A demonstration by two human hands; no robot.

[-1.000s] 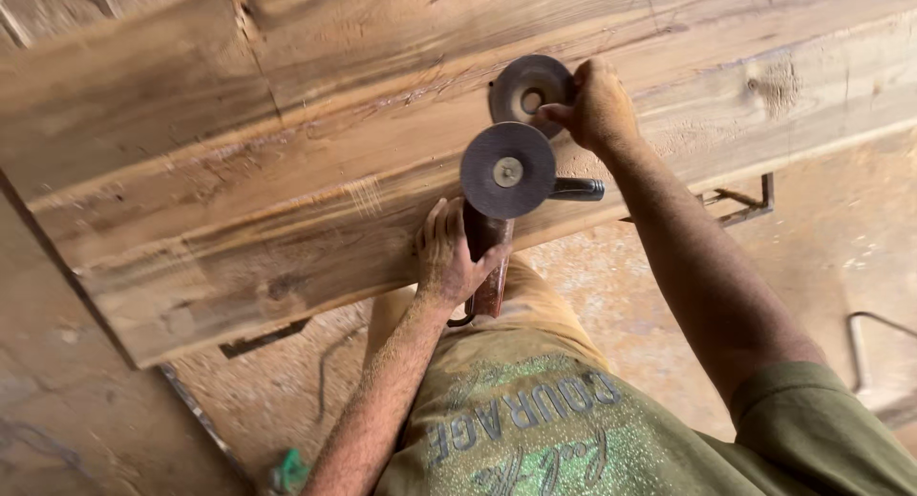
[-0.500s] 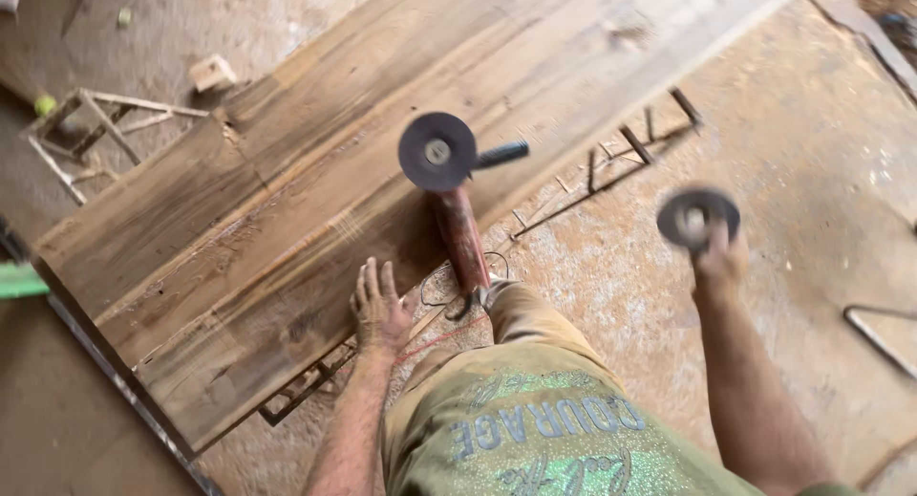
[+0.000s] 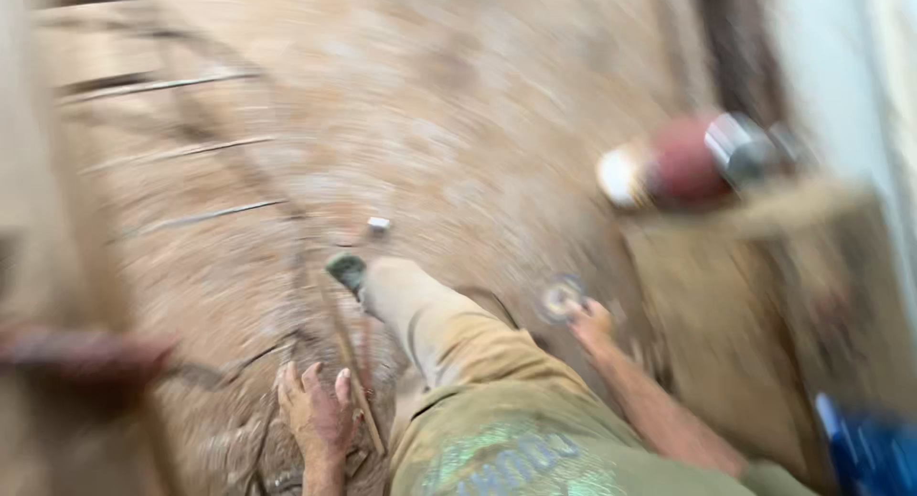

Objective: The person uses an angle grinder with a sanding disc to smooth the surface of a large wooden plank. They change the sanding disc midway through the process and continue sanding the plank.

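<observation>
1. Right hand (image 3: 592, 326) hangs low beside the person's leg, fingertips pinched on a small grey disc (image 3: 561, 297) — it sits just above the hand, over the dusty floor (image 3: 430, 123).
2. Left hand (image 3: 315, 415) is spread, fingers apart, holding nothing, next to a thin rod (image 3: 349, 362) on the floor.
3. Off to the right, a blurred red and silver tool (image 3: 693, 161) rests on a wooden block (image 3: 745, 314) — too smeared to say more.
4. Blue object (image 3: 869, 453) shows at the lower right corner.
</observation>
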